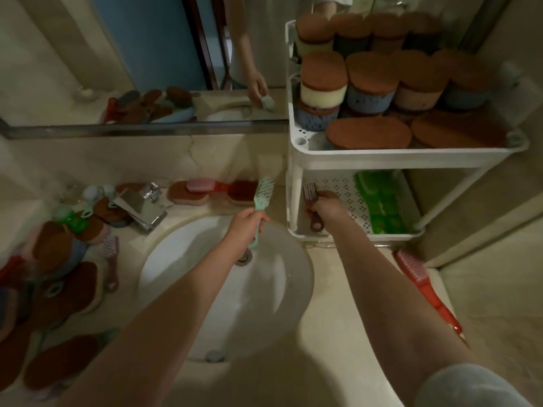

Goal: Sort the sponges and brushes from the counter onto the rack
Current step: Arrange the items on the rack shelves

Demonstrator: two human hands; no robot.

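Two hands are at work, each holding one brush. The left hand (245,227) is closed round the handle of a mint-green brush (263,191), held bristle-end up over the far rim of the sink (182,259). The right hand (327,207) reaches into the lower shelf (346,192) of the white two-tier rack (411,155) at far right, its fingers gripping a brown brush (309,190) at the shelf's left end. On the right of that shelf lies a block of green brushes (380,208), too merged to count. The upper tier carries brown-topped sponges (368,133): ten tops show, four in the blurred far row, four in the middle row on stacks, and two flat at the near edge. On the counter (338,289), one long red brush (423,286) lies near right. Behind the sink, right of the faucet (141,208), a pink scrub brush (199,185) sits on a sponge (185,198), with a red scrub brush (242,192) just beside it. At left, one small pink brush (111,259) lies beside a loose pile of sponges (58,289), too overlapped to count.
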